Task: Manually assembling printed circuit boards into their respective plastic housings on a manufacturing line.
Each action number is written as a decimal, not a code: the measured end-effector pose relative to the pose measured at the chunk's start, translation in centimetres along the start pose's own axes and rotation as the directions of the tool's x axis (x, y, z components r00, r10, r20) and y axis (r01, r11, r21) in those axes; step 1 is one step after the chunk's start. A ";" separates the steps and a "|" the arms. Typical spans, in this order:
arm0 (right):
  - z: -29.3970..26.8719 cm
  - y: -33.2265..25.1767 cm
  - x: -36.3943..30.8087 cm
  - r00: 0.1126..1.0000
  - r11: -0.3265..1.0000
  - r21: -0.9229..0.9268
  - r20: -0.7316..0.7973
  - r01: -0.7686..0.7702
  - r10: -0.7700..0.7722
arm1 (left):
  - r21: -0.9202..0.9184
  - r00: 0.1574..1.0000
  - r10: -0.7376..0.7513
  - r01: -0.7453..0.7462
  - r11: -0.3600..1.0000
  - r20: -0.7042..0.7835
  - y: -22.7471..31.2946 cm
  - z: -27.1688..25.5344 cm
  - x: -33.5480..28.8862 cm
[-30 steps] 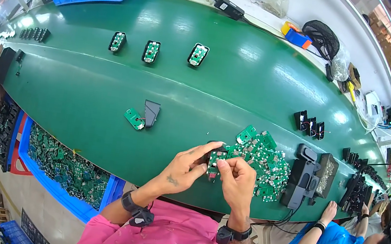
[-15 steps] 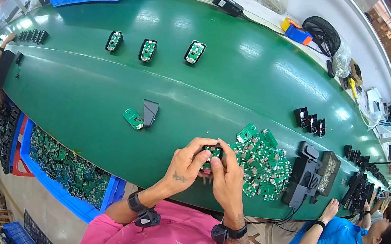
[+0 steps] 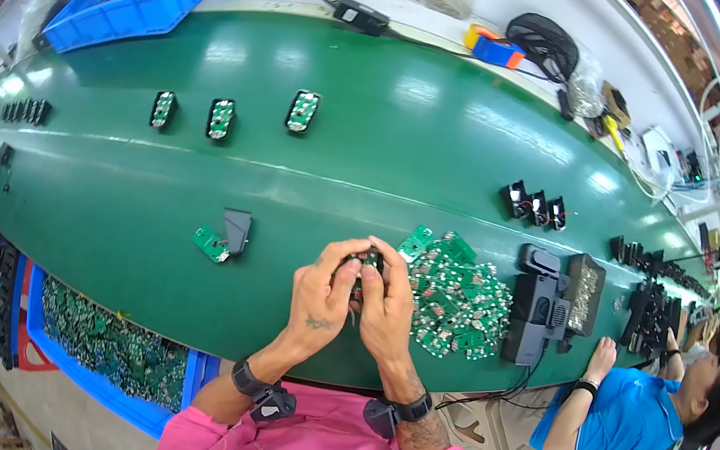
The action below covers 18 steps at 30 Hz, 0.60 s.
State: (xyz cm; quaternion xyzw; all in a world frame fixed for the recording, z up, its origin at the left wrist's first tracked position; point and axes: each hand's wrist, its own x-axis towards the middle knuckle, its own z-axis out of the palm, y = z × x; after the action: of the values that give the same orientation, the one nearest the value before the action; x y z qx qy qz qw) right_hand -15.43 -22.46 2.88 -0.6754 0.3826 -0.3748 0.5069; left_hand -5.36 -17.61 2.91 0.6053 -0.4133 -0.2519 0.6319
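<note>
Over the near edge of the green bench, my left hand (image 3: 320, 296) and my right hand (image 3: 388, 310) are closed together around a small black housing (image 3: 358, 292) with a circuit board inside. Both thumbs press on its top, side by side, and the fingers wrap its far side. Little of the housing shows between them. Right of my hands, close by, lies a heap of green circuit boards (image 3: 463, 299). To the left, a single green board (image 3: 210, 244) lies against a dark grey wedge-shaped piece (image 3: 236, 231).
Farther back stand three black housings with boards (image 3: 221, 119); more black housings (image 3: 536, 206) sit at right. Beyond the heap are a dark device (image 3: 532, 314) and a tray of small parts (image 3: 585, 295). A blue bin of boards (image 3: 117, 347) is lower left. A person in blue (image 3: 612, 426) works at right.
My thumbs have moved over the board in the housing, which is now more hidden. The whole view has shifted, so most bench items appear farther left and the back ones lower.
</note>
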 end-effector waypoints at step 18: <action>-21.1 5.4 16.1 0.983 0.232 -0.966 -0.145 -0.117 -0.108 | 0.713 0.960 0.179 0.028 0.701 -0.214 -5.8 1.6 16.2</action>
State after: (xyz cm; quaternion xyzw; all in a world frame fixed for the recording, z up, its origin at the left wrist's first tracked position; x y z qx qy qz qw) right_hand -28.20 -46.33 3.85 -0.8055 0.5786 -0.1150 -0.0572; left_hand 2.94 -32.56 0.68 0.8121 -0.4137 0.0370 0.4098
